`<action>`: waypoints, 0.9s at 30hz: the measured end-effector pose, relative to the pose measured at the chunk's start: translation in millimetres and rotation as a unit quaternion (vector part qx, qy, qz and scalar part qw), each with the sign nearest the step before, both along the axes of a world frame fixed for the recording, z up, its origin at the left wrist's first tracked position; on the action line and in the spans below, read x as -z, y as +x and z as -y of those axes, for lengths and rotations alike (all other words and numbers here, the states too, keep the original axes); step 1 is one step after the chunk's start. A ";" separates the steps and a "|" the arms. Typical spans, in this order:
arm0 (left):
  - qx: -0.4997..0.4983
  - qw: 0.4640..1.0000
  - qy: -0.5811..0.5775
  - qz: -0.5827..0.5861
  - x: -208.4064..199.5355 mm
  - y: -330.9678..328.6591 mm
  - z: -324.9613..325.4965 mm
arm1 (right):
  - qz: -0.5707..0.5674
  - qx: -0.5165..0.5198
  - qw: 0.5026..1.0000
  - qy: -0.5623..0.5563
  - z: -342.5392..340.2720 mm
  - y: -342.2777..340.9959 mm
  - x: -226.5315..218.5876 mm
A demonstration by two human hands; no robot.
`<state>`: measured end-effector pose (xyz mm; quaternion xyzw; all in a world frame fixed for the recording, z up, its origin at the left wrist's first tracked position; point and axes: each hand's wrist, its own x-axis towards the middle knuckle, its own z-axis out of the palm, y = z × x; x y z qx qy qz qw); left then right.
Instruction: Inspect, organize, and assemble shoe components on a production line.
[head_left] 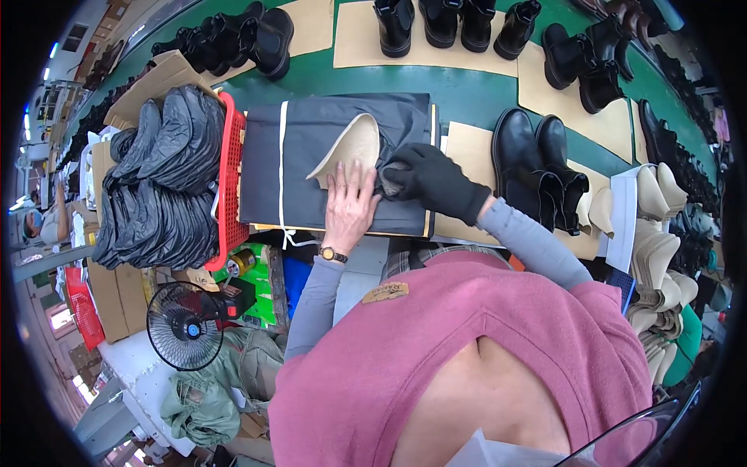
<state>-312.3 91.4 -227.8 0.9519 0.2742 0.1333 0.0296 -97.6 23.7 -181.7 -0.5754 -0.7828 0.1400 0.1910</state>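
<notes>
Red basket (230, 183): sat far left, black bundles (167, 210) piled right against its wall
Black-covered pad (311, 206): lay along the counter's (327, 78) near edge, white tie around it
Beige insole (359, 140): was on that pad, curled up
Left hand (348, 210): bare, fingers over the insole's near end, couldn't tell if it gripped
Right hand (436, 183): gloved, clenched on a dark wad (394, 179)
Black boots (515, 152): stood further right
</notes>
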 end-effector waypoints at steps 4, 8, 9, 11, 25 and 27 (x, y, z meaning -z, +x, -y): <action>-0.013 0.994 -0.015 0.112 7.0 -5.7 -3.6 | -0.024 0.060 0.993 0.103 19.2 0.8 -27.6; -0.193 0.953 -0.160 0.169 -37.0 9.4 -31.6 | 0.026 -0.001 0.996 0.086 15.4 -2.6 8.3; -0.197 0.939 -0.194 0.205 -36.9 7.5 -44.0 | 0.025 0.001 0.996 0.091 9.0 -4.9 6.2; -0.178 0.893 -0.331 0.247 -42.6 7.8 -65.6 | -0.006 -0.026 0.994 0.104 -6.7 -10.4 3.8; -0.060 0.995 0.011 0.073 -47.1 28.6 -58.3 | -0.005 0.062 0.980 0.189 -100.5 -41.7 17.7; -0.055 0.996 -0.031 0.054 -51.6 12.8 -77.9 | -0.105 0.121 0.948 0.273 -71.4 -53.4 -5.6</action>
